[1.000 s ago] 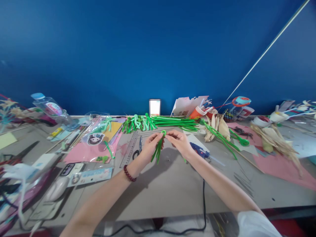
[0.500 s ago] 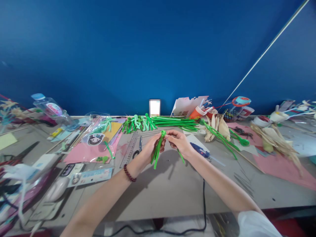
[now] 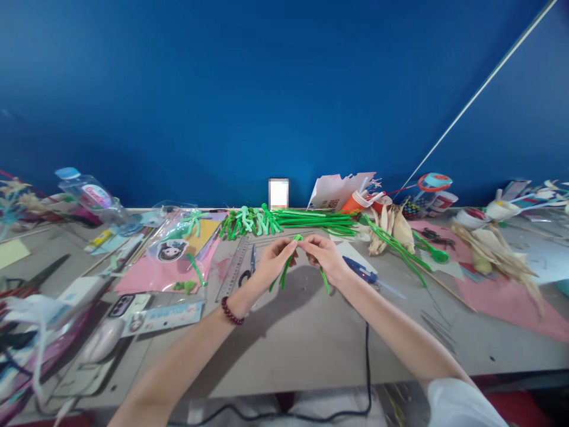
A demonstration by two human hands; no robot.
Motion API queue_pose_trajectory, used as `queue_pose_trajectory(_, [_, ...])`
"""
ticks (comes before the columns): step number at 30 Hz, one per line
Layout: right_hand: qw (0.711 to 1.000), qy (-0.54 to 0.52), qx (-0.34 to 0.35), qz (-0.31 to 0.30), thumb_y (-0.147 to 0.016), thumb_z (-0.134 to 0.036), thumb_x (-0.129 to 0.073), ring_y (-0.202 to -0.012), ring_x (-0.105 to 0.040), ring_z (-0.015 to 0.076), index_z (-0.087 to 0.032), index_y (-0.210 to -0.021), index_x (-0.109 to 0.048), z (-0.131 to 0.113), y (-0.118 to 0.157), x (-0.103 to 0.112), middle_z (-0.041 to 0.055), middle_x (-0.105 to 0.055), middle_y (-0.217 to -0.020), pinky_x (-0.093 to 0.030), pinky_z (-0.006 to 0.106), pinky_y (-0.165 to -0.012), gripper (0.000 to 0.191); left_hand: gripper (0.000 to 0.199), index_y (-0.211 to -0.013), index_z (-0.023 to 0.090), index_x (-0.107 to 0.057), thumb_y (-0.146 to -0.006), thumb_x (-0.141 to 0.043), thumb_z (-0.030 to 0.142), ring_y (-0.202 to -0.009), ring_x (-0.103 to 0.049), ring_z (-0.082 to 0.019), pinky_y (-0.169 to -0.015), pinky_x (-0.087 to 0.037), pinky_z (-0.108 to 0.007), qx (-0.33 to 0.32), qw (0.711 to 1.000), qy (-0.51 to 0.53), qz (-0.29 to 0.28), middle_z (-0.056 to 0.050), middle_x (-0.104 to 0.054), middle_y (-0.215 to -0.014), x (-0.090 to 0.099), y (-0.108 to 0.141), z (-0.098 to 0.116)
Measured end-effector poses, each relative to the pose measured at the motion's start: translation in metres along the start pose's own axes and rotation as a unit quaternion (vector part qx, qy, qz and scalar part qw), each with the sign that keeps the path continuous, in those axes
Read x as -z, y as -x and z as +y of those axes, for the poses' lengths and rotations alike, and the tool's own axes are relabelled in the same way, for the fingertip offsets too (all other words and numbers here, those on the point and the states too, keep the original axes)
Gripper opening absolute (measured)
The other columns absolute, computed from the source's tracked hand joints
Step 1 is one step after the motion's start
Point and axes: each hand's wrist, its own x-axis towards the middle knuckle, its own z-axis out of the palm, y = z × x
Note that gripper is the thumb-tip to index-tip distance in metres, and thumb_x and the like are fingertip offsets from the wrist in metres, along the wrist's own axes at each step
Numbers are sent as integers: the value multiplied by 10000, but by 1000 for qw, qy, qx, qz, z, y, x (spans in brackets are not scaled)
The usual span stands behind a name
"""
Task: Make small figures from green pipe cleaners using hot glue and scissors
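Close together above the middle of the table, both my hands pinch a piece of bent green pipe cleaners (image 3: 285,276). My left hand (image 3: 274,262) has its thumb and fingertips closed on the left side of the knotted top, with strands hanging below. On the other side, my right hand (image 3: 326,256) pinches the same top, and one strand end hangs beneath it. Fingers partly hide the knot. Beyond the hands lie a bundle of straight green pipe cleaners (image 3: 311,219) and a pile of twisted green pieces (image 3: 249,222).
Left of my hands are scissors (image 3: 253,261), a ruler (image 3: 233,270) and pink paper (image 3: 142,274) under a plastic bag. A blue glue gun (image 3: 359,270) with a black cord lies right. Farther right are dried husks (image 3: 391,231) and paper cups (image 3: 353,203).
My fingers have closed farther over the knotted top, covering more of it. The hanging strands sit higher and show less length. The things on the table have not moved.
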Motion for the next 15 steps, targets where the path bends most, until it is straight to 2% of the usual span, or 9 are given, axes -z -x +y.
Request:
queue_pose_trajectory(3, [1000, 26, 9, 6, -599, -435, -740, -390, -314, 39, -167, -673, -580, 1, 1, 0, -62, -466, -510, -165, 211, -389, 321, 335, -722, 145, -597, -703, -655, 474, -512, -495, -87, -518, -408, -221, -24, 999, -27, -1, 19, -537, -576, 0, -1, -2])
queue_pose_trajectory(9, [999, 26, 27, -25, -656, -413, -699, -412, -303, 49, -168, -828, -657, 1, 3, 0, -70, -418, -494, -196, 213, -405, 303, 347, -653, 153, -567, -736, -609, 487, -442, -440, -69, -438, -342, -207, 11, 1000, -5, 3, 23, -508, -549, -1, 1, 2])
queue_pose_trajectory(15, [999, 17, 45, -20, -658, -417, -718, -428, -322, 45, -176, -760, -616, 1, 2, 0, -45, -493, -579, -210, 210, -405, 282, 351, -641, 156, -541, -720, -621, 489, -427, -426, -68, -420, -317, -219, 49, 998, 49, 0, 17, -503, -573, -1, 1, 3])
